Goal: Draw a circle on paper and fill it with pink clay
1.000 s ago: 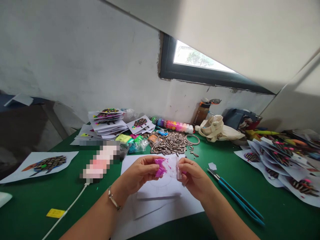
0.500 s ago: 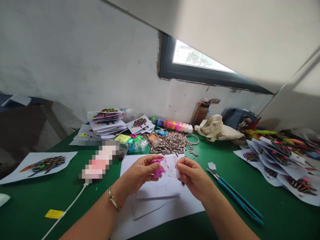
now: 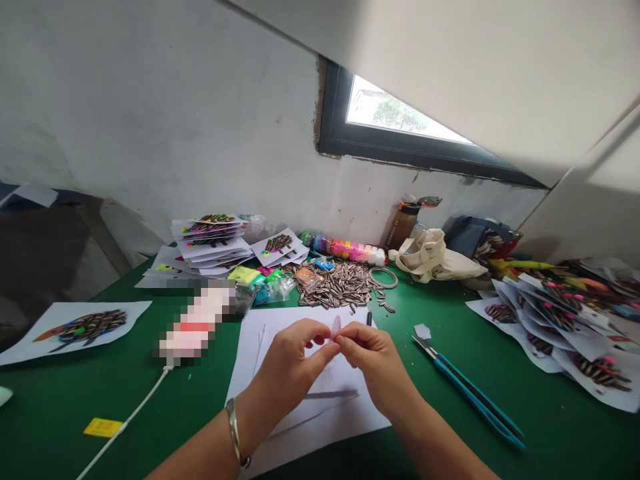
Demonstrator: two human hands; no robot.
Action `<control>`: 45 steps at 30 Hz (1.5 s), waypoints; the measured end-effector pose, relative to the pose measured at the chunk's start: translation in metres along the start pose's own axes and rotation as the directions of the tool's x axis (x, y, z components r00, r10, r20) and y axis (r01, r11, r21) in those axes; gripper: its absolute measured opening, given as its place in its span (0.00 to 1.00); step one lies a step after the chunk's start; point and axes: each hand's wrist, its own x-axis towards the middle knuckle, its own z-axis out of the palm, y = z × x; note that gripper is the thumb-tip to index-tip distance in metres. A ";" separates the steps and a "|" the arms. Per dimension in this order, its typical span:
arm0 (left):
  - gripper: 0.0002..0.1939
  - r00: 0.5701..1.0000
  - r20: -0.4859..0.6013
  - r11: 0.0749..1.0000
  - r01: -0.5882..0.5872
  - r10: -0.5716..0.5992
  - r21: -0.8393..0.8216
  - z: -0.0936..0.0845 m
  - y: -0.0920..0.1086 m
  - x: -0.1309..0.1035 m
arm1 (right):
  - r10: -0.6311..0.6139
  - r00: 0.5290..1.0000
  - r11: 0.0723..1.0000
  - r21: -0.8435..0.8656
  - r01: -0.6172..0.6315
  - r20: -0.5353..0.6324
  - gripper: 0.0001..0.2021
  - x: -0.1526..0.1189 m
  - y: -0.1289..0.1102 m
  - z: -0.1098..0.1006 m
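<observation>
Above white paper sheets [image 3: 250, 347] on the green table, my left hand [image 3: 299, 360] and my right hand [image 3: 373, 363] meet fingertip to fingertip. Between them they pinch a small pink piece [image 3: 335, 325], which looks like the clear bag with pink material, mostly hidden by the fingers. A bracelet circles my left wrist. Just beyond the right fingers, a dark pen tip [image 3: 369, 319] shows on the paper.
Striped seeds [image 3: 340, 283] lie behind the paper, near colourful bagged clay [image 3: 273, 287]. Blue tweezers [image 3: 480, 393] rest at right, beside seed pictures [image 3: 545, 320]. A pixelated object [image 3: 195, 323] with a white cable lies left. A bottle [image 3: 401, 227] and cloth bag [image 3: 430, 257] stand behind.
My hands have come together, and the bag that was stretched between them is now bunched at the fingertips. More of the paper's left part shows.
</observation>
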 end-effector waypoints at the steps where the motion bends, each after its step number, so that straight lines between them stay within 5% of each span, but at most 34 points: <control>1: 0.06 1.000 0.006 1.000 -0.003 0.003 0.003 0.001 -0.001 0.001 | -0.010 1.000 1.000 -0.020 0.010 0.001 0.09 0.000 0.000 0.000; 8: 0.06 0.991 -0.110 0.995 0.082 -0.076 0.051 0.001 -0.002 0.003 | -0.122 0.979 0.963 -0.259 0.078 -0.161 0.11 -0.001 0.000 0.003; 17: 0.07 0.992 -0.114 0.999 0.052 -0.051 0.003 0.005 -0.001 0.001 | -0.291 0.936 0.896 -0.398 0.196 -0.196 0.05 -0.002 0.004 0.003; 19: 0.08 0.990 -0.116 0.997 0.073 -0.076 -0.036 0.006 -0.003 0.001 | -0.362 0.913 0.863 -0.439 0.251 -0.188 0.11 -0.007 0.005 0.005; 25: 0.09 0.986 -0.128 0.993 0.094 -0.104 -0.078 0.006 -0.006 0.001 | -0.522 0.816 0.456 -0.728 0.512 0.248 0.15 -0.017 0.002 0.005; 31: 0.08 0.984 -0.131 0.991 0.110 -0.119 -0.073 0.007 -0.003 0.000 | -0.439 0.839 0.161 -0.891 0.425 0.321 0.12 -0.014 0.002 0.002; 37: 0.09 0.984 -0.163 0.997 0.071 -0.075 -0.034 -0.001 0.001 0.000 | -0.321 0.886 0.431 -0.781 0.452 0.335 0.17 -0.013 0.008 0.006; 42: 0.08 0.994 -0.109 0.994 -0.016 0.028 0.112 0.002 -0.002 -0.003 | -0.403 0.852 0.212 -0.872 0.441 0.334 0.10 -0.011 0.010 0.007; 45: 0.09 0.995 -0.074 0.992 -0.057 0.066 0.111 0.003 -0.002 -0.004 | -0.413 0.869 0.273 -0.873 0.404 0.273 0.13 -0.011 0.009 0.004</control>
